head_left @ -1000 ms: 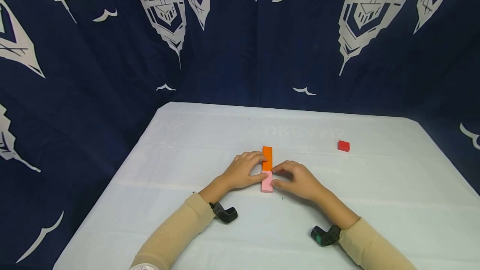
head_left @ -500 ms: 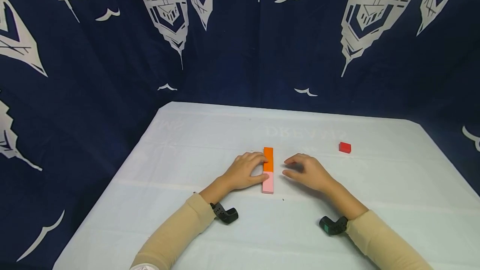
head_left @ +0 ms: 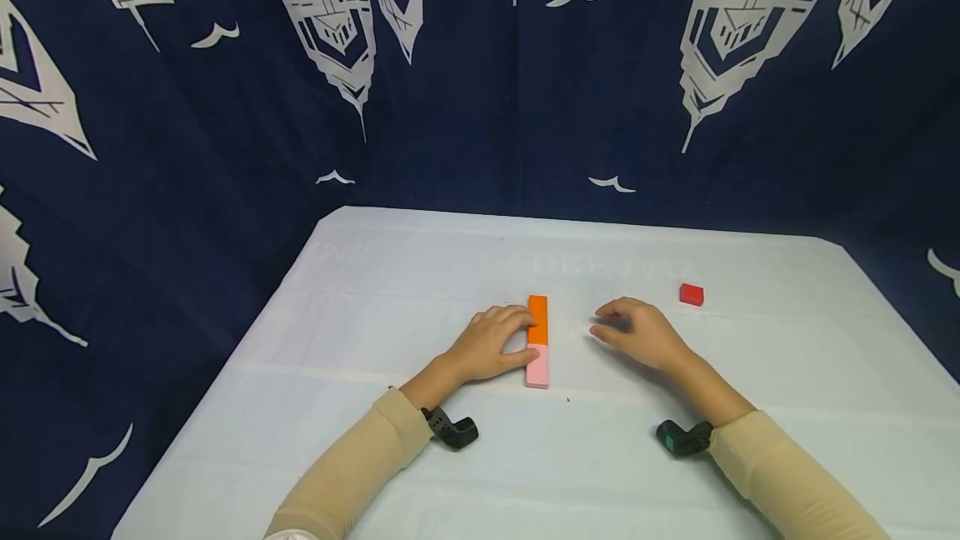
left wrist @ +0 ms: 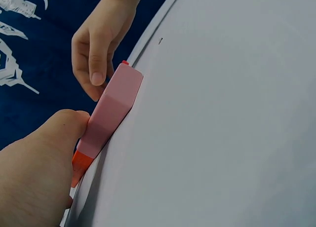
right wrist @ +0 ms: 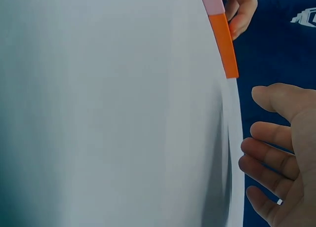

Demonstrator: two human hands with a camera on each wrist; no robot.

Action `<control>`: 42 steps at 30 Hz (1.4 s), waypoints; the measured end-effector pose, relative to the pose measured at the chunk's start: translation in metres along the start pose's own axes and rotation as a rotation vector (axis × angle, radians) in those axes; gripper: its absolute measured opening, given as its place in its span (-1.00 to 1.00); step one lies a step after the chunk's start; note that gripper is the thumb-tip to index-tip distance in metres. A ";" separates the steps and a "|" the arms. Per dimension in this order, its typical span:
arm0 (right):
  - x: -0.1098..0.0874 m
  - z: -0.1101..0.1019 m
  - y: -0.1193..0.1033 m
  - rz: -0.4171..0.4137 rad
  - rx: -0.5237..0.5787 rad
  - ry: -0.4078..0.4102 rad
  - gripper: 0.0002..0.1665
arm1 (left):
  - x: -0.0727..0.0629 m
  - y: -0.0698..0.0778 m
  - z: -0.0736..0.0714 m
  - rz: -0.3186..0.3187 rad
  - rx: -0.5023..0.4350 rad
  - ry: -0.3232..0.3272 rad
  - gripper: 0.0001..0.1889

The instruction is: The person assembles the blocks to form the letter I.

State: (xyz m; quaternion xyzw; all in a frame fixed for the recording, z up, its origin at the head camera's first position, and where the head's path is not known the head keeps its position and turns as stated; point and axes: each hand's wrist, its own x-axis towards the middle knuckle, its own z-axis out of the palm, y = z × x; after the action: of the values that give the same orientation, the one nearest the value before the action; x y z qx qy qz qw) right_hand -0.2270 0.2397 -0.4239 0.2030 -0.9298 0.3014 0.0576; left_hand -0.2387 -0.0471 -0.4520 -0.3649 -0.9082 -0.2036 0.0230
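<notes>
An orange block (head_left: pixel 538 312) and a pink block (head_left: pixel 537 372) lie end to end on the white table, forming one straight bar. On the bar's left side, my left hand (head_left: pixel 491 346) touches it, with the thumb at the pink block and the fingers at the orange one. Part of each block is hidden by these fingers. To the right of the bar, my right hand (head_left: pixel 647 335) hovers apart from it, holding nothing. Its fingers are spread and loosely bent in the right wrist view. A small red block (head_left: pixel 692 295) lies beyond the right hand.
The white table (head_left: pixel 420 248) has faint lettering near its back edge. A dark blue cloth (head_left: pixel 465 132) with white building prints hangs behind and to the left. Black wrist cameras (head_left: pixel 459 433) sit on both arms.
My right hand has left the bar's right side and moved right and slightly away, toward the red block. My left hand stays against the two blocks, which keep their place.
</notes>
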 end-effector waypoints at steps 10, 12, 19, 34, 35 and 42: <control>-0.001 -0.010 0.015 0.043 0.013 0.035 -0.62 | -0.001 -0.001 0.001 -0.001 -0.001 0.008 -0.44; -0.001 -0.013 0.018 0.057 0.010 0.039 -0.61 | -0.001 -0.001 0.001 0.000 0.000 0.009 -0.44; -0.002 -0.024 0.027 0.099 -0.016 0.043 -0.56 | 0.000 0.000 0.000 0.003 0.007 0.004 -0.44; -0.002 -0.044 0.041 0.151 -0.078 0.039 -0.51 | -0.001 0.000 -0.001 0.002 0.001 0.006 -0.44; -0.002 -0.045 0.042 0.155 -0.084 0.038 -0.51 | -0.001 0.000 -0.001 0.001 0.000 0.006 -0.45; 0.002 -0.052 0.049 0.192 -0.123 0.024 -0.48 | -0.001 0.001 -0.001 -0.004 0.004 -0.002 -0.44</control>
State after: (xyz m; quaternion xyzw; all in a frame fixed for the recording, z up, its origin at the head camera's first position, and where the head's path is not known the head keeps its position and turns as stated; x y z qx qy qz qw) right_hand -0.2496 0.3048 -0.4077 0.1053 -0.9610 0.2504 0.0521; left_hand -0.2378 -0.0475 -0.4513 -0.3634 -0.9093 -0.2015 0.0226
